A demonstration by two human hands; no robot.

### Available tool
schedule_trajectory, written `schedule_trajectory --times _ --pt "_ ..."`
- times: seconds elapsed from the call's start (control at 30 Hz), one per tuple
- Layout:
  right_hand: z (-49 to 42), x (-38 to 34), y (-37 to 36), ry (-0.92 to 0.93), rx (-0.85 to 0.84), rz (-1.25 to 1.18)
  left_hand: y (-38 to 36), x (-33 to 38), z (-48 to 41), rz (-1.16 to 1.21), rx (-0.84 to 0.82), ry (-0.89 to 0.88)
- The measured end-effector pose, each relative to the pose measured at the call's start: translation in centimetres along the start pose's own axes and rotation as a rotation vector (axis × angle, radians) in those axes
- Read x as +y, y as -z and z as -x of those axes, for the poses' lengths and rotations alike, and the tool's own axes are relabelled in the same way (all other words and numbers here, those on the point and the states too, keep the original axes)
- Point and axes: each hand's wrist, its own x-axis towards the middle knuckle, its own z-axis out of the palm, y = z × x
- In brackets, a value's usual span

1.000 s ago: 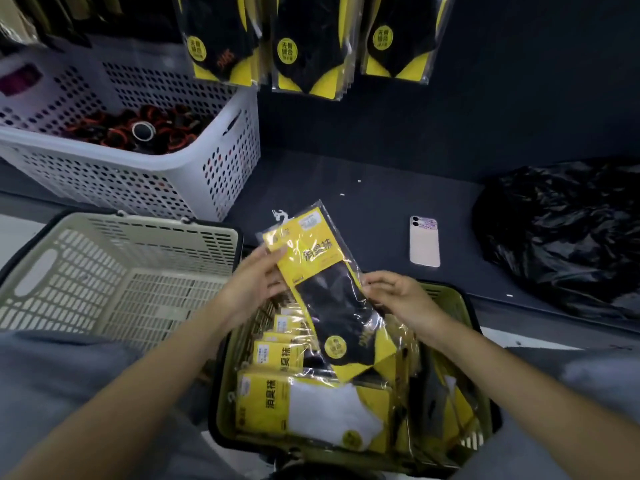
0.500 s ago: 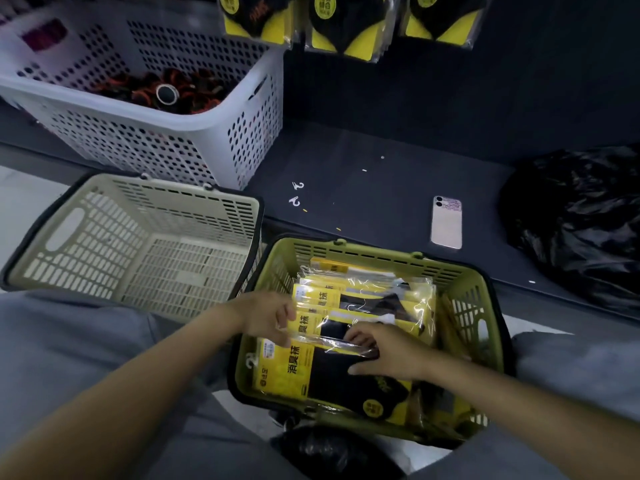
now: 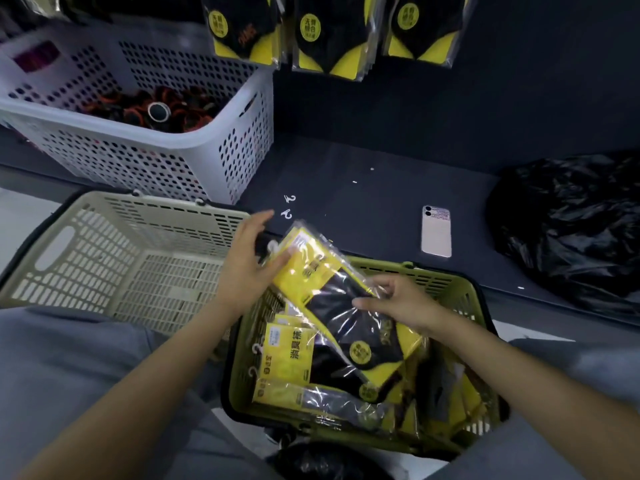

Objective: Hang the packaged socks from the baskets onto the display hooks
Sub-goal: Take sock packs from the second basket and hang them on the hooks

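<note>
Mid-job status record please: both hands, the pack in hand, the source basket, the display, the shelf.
left hand: holds the top end of the sock pack, thumb on its yellow card
right hand: pinches the same pack near its middle
sock pack: held tilted above the green basket
green basket: more packs inside
display: hung packs in three groups
shelf: phone, black bag

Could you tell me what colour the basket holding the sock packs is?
The basket is olive green; the head view shows it.

pink phone (image 3: 436,232) face-down on dark shelf (image 3: 363,161) | black plastic bag (image 3: 568,230) at right | two white hooks (image 3: 287,214) loose left of phone
</note>
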Motion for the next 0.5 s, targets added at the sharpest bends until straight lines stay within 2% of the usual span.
schedule_trajectory --times 0.07,0.13,0.2,0.27,0.4,0.5 --pt "0.0 -1.0 1.0 0.018 0.111 -0.105 -0.2 1.8 -0.8 0.29 0.044 0.204" --pt "0.1 -1.5 1.3 0.023 0.138 -0.18 -0.8 3.3 -1.2 0.567 -0.041 0.422" --pt "0.1 -1.7 1.1 0.024 0.134 -0.303 -1.6 4.3 -1.3 0.716 -0.159 0.521" --pt "0.2 -2.3 1.0 0.018 0.145 -0.316 -2.1 5.3 -1.8 0.784 -0.234 0.518" --pt "0.4 -3.7 2.0 0.123 0.14 -0.267 -2.4 7.1 -2.8 0.766 -0.16 0.459" --pt "0.9 -5.4 3.2 0.263 0.34 -0.213 -2.9 8.4 -3.0 0.733 -0.131 0.394"
